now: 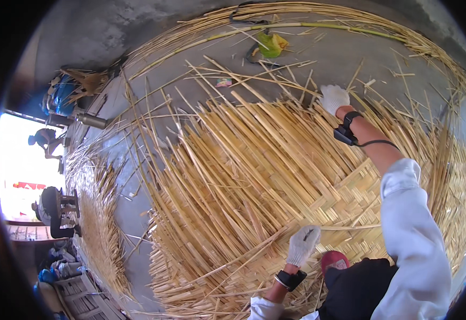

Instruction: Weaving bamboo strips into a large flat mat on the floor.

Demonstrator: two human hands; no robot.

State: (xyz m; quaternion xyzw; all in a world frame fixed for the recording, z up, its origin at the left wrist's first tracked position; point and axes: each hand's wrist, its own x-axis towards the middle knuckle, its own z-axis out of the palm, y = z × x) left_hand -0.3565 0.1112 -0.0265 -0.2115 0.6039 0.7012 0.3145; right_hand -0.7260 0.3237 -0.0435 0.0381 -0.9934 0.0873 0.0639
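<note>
A large mat of split bamboo strips [259, 154] spreads in front of me, its loose strips lying side by side. Its woven part [364, 194] shows a slanting pattern at the right and near side. My left hand [303, 244], in a white knit glove with a dark mark on it, is closed low over the near part. A thin bamboo strip [350, 228] runs out from beside that hand. Farther off, my right hand [334, 100], also gloved, is at the far ends of the strips with its fingers curled down; what they hold is hidden.
Long bamboo lengths [324, 25] lie along the far wall, near a green and yellow leaf [272, 45]. To the left is another bamboo mat [98, 218], with a person [51, 210] bending beside it. A wooden slatted seat [86, 296] stands at lower left.
</note>
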